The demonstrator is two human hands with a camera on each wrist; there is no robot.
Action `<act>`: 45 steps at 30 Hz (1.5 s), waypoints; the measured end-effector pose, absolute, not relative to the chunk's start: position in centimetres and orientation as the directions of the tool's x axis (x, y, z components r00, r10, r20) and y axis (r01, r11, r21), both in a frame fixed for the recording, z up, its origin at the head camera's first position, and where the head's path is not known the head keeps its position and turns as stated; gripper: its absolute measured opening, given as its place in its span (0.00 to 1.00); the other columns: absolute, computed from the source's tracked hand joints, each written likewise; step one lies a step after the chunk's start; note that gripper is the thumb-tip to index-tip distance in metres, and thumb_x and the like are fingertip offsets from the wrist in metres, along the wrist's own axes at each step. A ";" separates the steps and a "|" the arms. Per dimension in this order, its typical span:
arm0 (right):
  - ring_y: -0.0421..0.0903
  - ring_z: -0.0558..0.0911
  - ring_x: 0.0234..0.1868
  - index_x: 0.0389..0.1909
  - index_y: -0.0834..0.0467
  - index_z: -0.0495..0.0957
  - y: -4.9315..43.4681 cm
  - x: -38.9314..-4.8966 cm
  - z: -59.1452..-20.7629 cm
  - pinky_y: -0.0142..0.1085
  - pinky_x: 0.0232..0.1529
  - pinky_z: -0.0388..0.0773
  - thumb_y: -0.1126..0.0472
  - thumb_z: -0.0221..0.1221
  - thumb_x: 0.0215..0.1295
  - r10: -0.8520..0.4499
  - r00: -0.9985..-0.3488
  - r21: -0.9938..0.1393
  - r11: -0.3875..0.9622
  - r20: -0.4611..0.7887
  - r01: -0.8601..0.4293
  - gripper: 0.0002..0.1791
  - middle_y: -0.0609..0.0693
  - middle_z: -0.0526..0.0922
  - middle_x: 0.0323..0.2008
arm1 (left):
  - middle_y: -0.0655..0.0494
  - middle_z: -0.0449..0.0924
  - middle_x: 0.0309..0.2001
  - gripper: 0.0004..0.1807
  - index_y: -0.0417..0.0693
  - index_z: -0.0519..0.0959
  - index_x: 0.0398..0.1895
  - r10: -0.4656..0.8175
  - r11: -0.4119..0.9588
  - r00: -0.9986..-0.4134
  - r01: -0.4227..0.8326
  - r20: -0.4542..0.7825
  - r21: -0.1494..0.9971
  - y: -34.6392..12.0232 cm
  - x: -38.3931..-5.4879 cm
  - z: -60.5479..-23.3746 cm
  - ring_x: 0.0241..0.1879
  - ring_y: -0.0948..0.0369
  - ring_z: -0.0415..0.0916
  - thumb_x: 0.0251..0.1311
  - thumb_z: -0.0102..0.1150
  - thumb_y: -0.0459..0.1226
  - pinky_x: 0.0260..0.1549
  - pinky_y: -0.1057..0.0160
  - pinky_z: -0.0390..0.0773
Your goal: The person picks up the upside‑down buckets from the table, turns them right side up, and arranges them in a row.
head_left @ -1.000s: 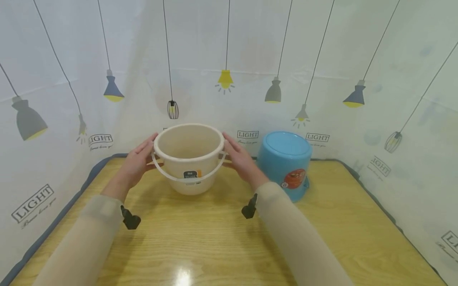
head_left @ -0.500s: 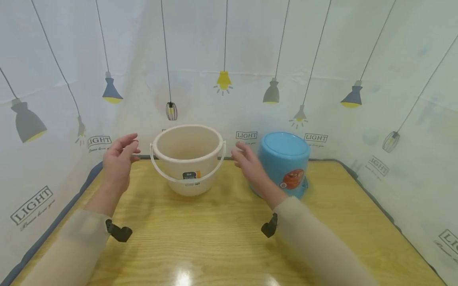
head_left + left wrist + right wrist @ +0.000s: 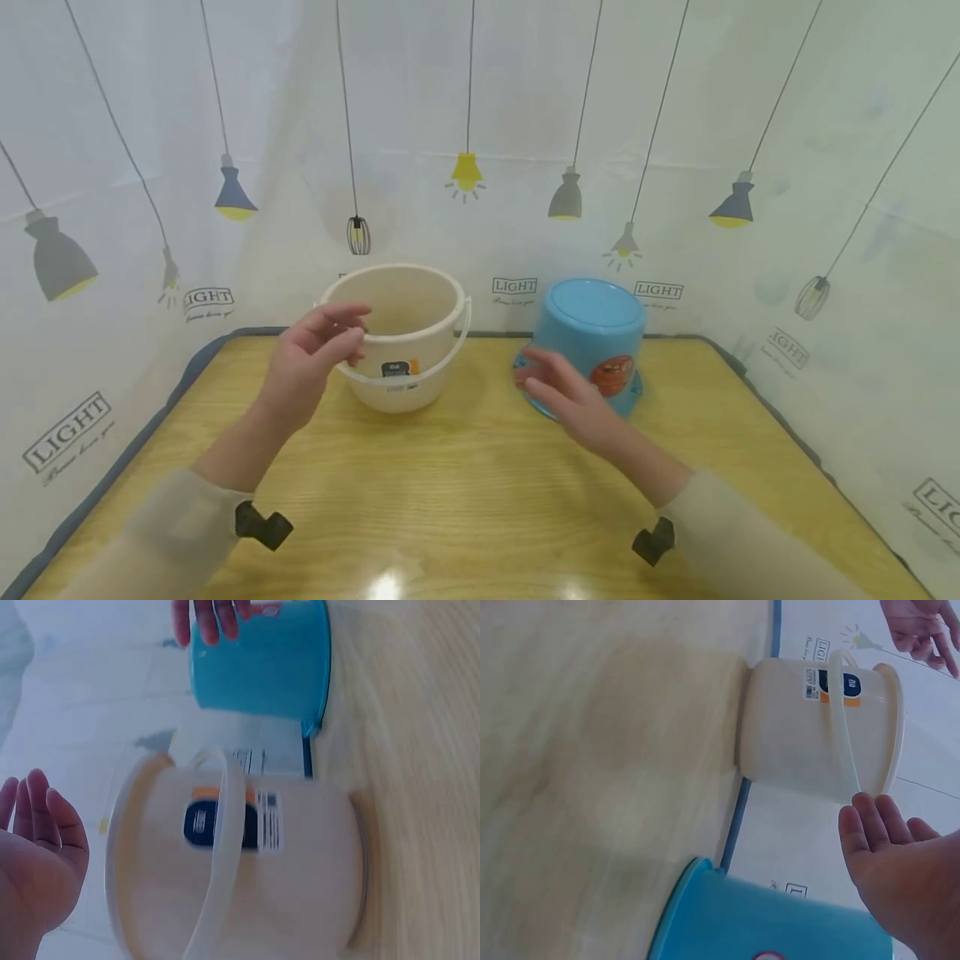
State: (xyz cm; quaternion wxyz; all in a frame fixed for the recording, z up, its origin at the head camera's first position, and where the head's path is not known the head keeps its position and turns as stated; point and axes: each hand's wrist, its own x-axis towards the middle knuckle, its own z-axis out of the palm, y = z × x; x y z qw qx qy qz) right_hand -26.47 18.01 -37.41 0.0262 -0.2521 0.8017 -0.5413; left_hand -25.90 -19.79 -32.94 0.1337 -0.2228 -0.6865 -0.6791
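Left hand, right hand, one cream bucket, one blue bucket.

I see a cream bucket with a black-and-orange label, and a sky-blue bucket with a red sticker. My sleeves are pale beige, the wrist clips black. The bench is yellow-brown wood grain; the white backdrop is printed with grey, navy and yellow lamps.

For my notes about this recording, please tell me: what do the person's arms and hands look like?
The person wears long, plain, pale beige fabric sleeves, with a small, black, angular device near the end of each. Both hands are bare, without gloves.
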 end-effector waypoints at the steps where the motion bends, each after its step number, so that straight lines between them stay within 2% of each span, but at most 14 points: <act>1: 0.66 0.78 0.75 0.82 0.64 0.61 18.5 -26.1 -37.7 0.50 0.76 0.80 0.57 0.51 0.89 -0.447 -0.862 -0.876 0.285 0.238 -0.390 0.29 0.69 0.77 0.72 | 0.57 0.84 0.44 0.16 0.59 0.87 0.57 0.158 -0.028 -0.858 0.491 0.488 0.871 -19.2 -25.7 -33.1 0.37 0.64 0.80 0.79 0.59 0.30 0.42 0.70 0.86; 4: 0.69 0.77 0.74 0.81 0.66 0.62 20.1 -25.1 -38.4 0.38 0.72 0.81 0.59 0.51 0.88 -0.468 -0.850 -0.862 0.301 0.239 -0.408 0.28 0.71 0.76 0.72 | 0.59 0.85 0.44 0.17 0.59 0.86 0.57 0.260 -0.032 -0.833 0.498 0.488 0.867 -17.4 -25.4 -33.7 0.38 0.64 0.81 0.76 0.60 0.28 0.41 0.68 0.87; 8: 0.72 0.74 0.76 0.82 0.67 0.60 22.3 -24.1 -39.3 0.25 0.67 0.78 0.59 0.52 0.88 -0.491 -0.845 -0.862 0.315 0.210 -0.397 0.30 0.72 0.72 0.75 | 0.55 0.86 0.47 0.17 0.48 0.83 0.63 0.379 0.030 -0.807 0.500 0.453 0.866 -14.9 -25.3 -34.7 0.41 0.63 0.83 0.74 0.64 0.30 0.41 0.66 0.87; 11: 0.74 0.72 0.77 0.83 0.67 0.58 24.0 -23.7 -39.8 0.23 0.67 0.77 0.59 0.52 0.89 -0.504 -0.844 -0.861 0.331 0.185 -0.386 0.31 0.73 0.69 0.77 | 0.49 0.85 0.52 0.20 0.45 0.82 0.67 0.445 0.113 -0.802 0.491 0.398 0.864 -13.1 -25.3 -35.5 0.46 0.59 0.85 0.74 0.67 0.34 0.44 0.64 0.89; 13: 0.74 0.71 0.78 0.84 0.65 0.58 25.1 -23.6 -40.1 0.24 0.68 0.77 0.58 0.52 0.89 -0.500 -0.850 -0.857 0.356 0.164 -0.374 0.31 0.72 0.67 0.79 | 0.47 0.85 0.56 0.21 0.51 0.82 0.68 0.481 0.168 -0.800 0.485 0.358 0.858 -12.0 -25.4 -36.2 0.49 0.56 0.85 0.74 0.68 0.37 0.47 0.61 0.89; 16: 0.72 0.73 0.77 0.84 0.64 0.59 26.8 -23.7 -40.6 0.25 0.67 0.78 0.57 0.53 0.89 -0.485 -0.863 -0.838 0.404 0.144 -0.367 0.32 0.71 0.68 0.80 | 0.51 0.85 0.58 0.23 0.54 0.82 0.69 0.524 0.194 -0.793 0.465 0.310 0.864 -10.4 -25.9 -37.2 0.54 0.54 0.85 0.72 0.70 0.40 0.53 0.56 0.89; 19: 0.69 0.75 0.76 0.84 0.61 0.61 28.5 -24.0 -41.2 0.30 0.67 0.81 0.54 0.54 0.88 -0.453 -0.884 -0.798 0.487 0.118 -0.356 0.32 0.68 0.72 0.78 | 0.54 0.86 0.60 0.26 0.57 0.81 0.71 0.560 0.226 -0.784 0.456 0.268 0.861 -8.9 -26.9 -38.4 0.56 0.56 0.85 0.72 0.71 0.42 0.57 0.53 0.88; 22: 0.66 0.79 0.74 0.83 0.59 0.63 30.4 -24.6 -41.7 0.45 0.69 0.85 0.50 0.56 0.87 -0.407 -0.910 -0.735 0.590 0.086 -0.333 0.32 0.65 0.76 0.76 | 0.55 0.86 0.62 0.29 0.57 0.79 0.74 0.586 0.273 -0.778 0.451 0.225 0.850 -7.7 -28.2 -39.7 0.58 0.58 0.85 0.72 0.72 0.46 0.58 0.54 0.87; 25: 0.66 0.80 0.72 0.82 0.62 0.64 32.1 -25.3 -42.1 0.60 0.70 0.83 0.49 0.56 0.87 -0.364 -0.930 -0.673 0.673 0.058 -0.305 0.33 0.67 0.77 0.74 | 0.53 0.84 0.67 0.34 0.57 0.76 0.78 0.601 0.334 -0.780 0.440 0.171 0.834 -6.7 -29.9 -40.8 0.64 0.56 0.83 0.71 0.72 0.50 0.62 0.54 0.86; 28: 0.72 0.78 0.72 0.81 0.66 0.62 33.4 -26.1 -42.4 0.67 0.71 0.79 0.48 0.57 0.86 -0.337 -0.941 -0.612 0.735 0.043 -0.291 0.36 0.72 0.73 0.75 | 0.49 0.79 0.74 0.40 0.53 0.71 0.81 0.602 0.395 -0.790 0.425 0.120 0.814 -5.8 -31.7 -41.6 0.72 0.52 0.78 0.70 0.73 0.53 0.69 0.49 0.83; 31: 0.77 0.73 0.73 0.81 0.70 0.60 34.3 -27.1 -42.6 0.71 0.72 0.76 0.46 0.59 0.84 -0.319 -0.948 -0.567 0.777 0.020 -0.274 0.41 0.77 0.69 0.77 | 0.45 0.70 0.81 0.47 0.50 0.66 0.85 0.589 0.440 -0.806 0.389 0.067 0.809 -5.1 -33.3 -42.0 0.79 0.45 0.70 0.68 0.75 0.54 0.77 0.40 0.75; 36: 0.81 0.72 0.72 0.79 0.76 0.60 35.2 -28.8 -42.9 0.74 0.71 0.74 0.46 0.65 0.80 -0.326 -0.945 -0.490 0.819 0.028 -0.297 0.46 0.81 0.68 0.74 | 0.47 0.61 0.87 0.55 0.54 0.60 0.88 0.566 0.473 -0.824 0.323 -0.002 0.819 -3.9 -35.6 -42.3 0.85 0.40 0.60 0.63 0.80 0.51 0.82 0.31 0.63; 40: 0.82 0.70 0.73 0.79 0.77 0.59 35.4 -30.2 -43.2 0.75 0.73 0.71 0.43 0.68 0.76 -0.315 -0.949 -0.458 0.842 0.012 -0.285 0.50 0.82 0.67 0.74 | 0.48 0.59 0.88 0.60 0.52 0.56 0.90 0.559 0.529 -0.828 0.318 -0.041 0.787 -2.9 -37.0 -42.7 0.87 0.43 0.55 0.60 0.82 0.50 0.85 0.34 0.58; 45: 0.81 0.63 0.78 0.85 0.71 0.52 35.3 -31.6 -43.6 0.76 0.76 0.65 0.33 0.68 0.71 -0.262 -0.962 -0.431 0.878 -0.074 -0.207 0.61 0.80 0.62 0.78 | 0.43 0.59 0.87 0.64 0.47 0.56 0.89 0.519 0.655 -0.851 0.337 -0.079 0.676 -2.1 -38.2 -43.0 0.87 0.42 0.55 0.55 0.84 0.55 0.86 0.38 0.57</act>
